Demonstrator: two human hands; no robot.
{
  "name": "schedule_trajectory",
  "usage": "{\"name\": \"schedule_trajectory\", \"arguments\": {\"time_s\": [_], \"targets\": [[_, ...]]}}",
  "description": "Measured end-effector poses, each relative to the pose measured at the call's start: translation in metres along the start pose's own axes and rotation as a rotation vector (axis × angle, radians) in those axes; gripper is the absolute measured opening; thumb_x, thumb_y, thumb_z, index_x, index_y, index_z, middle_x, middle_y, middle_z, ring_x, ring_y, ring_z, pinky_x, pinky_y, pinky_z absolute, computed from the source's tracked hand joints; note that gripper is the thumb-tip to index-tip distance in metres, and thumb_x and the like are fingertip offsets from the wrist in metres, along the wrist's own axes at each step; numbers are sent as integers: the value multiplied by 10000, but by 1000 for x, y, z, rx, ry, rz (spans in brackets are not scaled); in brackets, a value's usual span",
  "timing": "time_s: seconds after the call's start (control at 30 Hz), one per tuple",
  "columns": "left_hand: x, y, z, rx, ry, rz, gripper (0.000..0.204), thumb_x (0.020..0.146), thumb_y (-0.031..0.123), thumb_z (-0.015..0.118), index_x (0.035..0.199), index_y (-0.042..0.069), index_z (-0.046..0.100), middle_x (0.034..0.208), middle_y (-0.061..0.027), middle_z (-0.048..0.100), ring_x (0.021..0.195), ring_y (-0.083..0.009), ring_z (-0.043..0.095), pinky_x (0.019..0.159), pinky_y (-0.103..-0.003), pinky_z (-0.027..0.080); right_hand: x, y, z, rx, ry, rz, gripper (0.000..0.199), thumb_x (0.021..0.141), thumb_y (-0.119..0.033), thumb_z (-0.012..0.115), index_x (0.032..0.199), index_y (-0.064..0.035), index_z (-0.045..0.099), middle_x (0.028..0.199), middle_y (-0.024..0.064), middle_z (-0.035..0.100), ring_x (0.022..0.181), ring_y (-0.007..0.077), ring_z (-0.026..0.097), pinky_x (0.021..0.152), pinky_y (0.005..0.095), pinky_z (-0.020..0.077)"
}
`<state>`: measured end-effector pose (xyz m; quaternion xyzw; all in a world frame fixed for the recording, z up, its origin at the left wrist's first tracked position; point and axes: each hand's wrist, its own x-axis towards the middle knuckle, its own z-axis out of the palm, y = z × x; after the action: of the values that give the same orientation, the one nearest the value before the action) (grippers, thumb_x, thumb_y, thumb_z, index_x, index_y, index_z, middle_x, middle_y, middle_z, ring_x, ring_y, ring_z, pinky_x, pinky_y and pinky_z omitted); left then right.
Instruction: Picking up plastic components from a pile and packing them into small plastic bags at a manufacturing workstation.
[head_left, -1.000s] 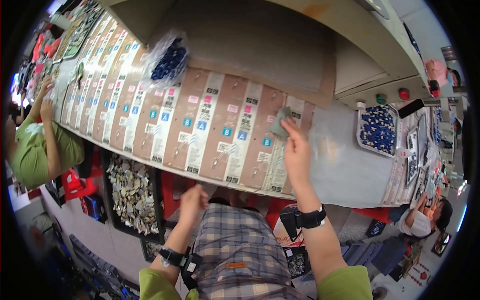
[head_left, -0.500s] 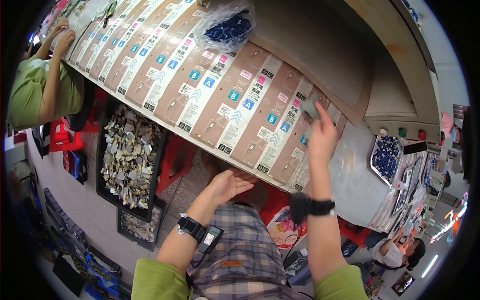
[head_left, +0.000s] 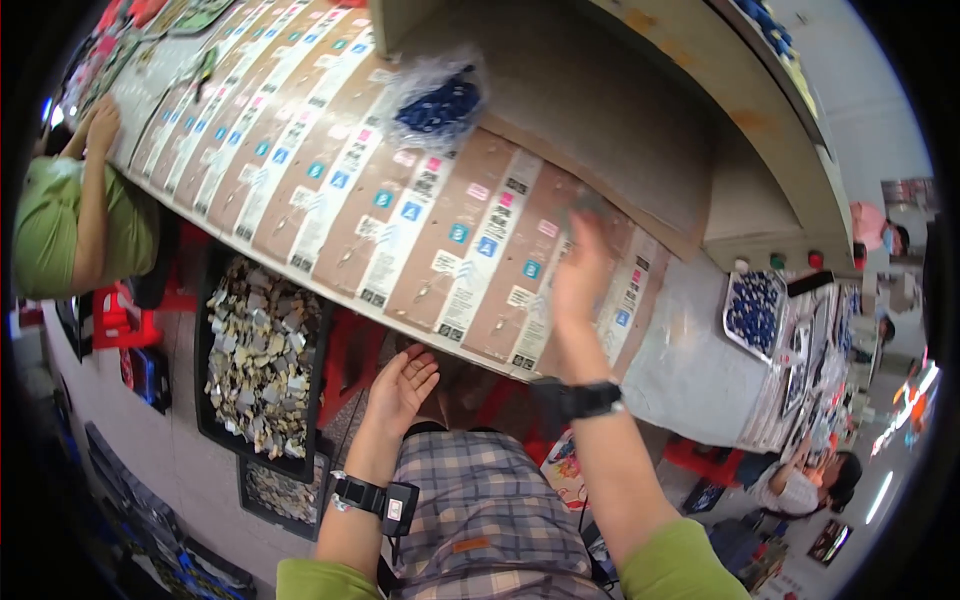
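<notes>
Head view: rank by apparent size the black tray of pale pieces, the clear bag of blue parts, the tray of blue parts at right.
1. black tray of pale pieces
2. clear bag of blue parts
3. tray of blue parts

The last two look close; fisheye and distance make that order unsure.

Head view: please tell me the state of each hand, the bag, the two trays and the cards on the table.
Left hand: open, palm up, empty, below the table edge.
Right hand: blurred, over the cards; grip unclear.
Cards: flat, in rows.
Bag: holds blue pieces, lies on the cards.
Black tray: full of pale pieces.
White tray: holds blue pieces.
</notes>
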<state>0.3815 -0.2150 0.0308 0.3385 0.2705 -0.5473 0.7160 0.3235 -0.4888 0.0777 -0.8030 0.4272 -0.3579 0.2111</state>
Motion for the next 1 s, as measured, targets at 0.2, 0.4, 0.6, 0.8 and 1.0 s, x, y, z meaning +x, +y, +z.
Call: {"name": "schedule_trajectory", "arguments": {"time_s": [0.2, 0.4, 0.6, 0.8, 1.0], "targets": [[-18, 3, 16, 420, -28, -209, 313, 934, 277, 431, 1016, 2, 556, 792, -94, 633, 718, -180, 620, 607, -268, 493, -75, -74, 1, 187, -556, -365, 358, 764, 25, 436, 1085, -30, 584, 1225, 139, 517, 1182, 288, 443, 1018, 422, 307], [-30, 28, 93, 776, -254, -101, 303, 946, 254, 417, 868, 14, 586, 638, -87, 602, 554, -143, 588, 501, -237, 476, -32, 27, -76, -94, -265, -66, 395, 741, 55, 427, 1097, -22, 578, 1236, 153, 506, 1206, 305, 418, 1019, 414, 308], [-5, -63, 257, 1634, -891, 782, 356, 796, 67, 546, 1152, 74, 542, 1040, -118, 589, 989, -249, 542, 862, -332, 423, -84, 38, -93, -106, -279, 77, 501, 795, -93, 513, 1285, -52, 418, 1318, 165, 423, 1267, 302, 345, 1040, 400, 276], [53, -173, 296, 2237, -968, 1509, 550, 718, 54, 529, 1259, 122, 455, 1080, -116, 546, 1095, -283, 463, 977, -435, 323, -116, 20, -98, -243, -406, -75, 478, 875, -296, 441, 1313, -110, 390, 1390, 94, 353, 1309, 231, 292, 1064, 413, 231], [65, -153, 332, 2106, -954, 1088, 258, 672, -31, 516, 885, 52, 633, 867, -113, 614, 917, -304, 550, 839, -409, 417, -53, 49, -65, -193, -250, -41, 498, 861, -236, 433, 1326, -74, 362, 1414, 119, 297, 1324, 261, 250, 1069, 420, 211]]}}
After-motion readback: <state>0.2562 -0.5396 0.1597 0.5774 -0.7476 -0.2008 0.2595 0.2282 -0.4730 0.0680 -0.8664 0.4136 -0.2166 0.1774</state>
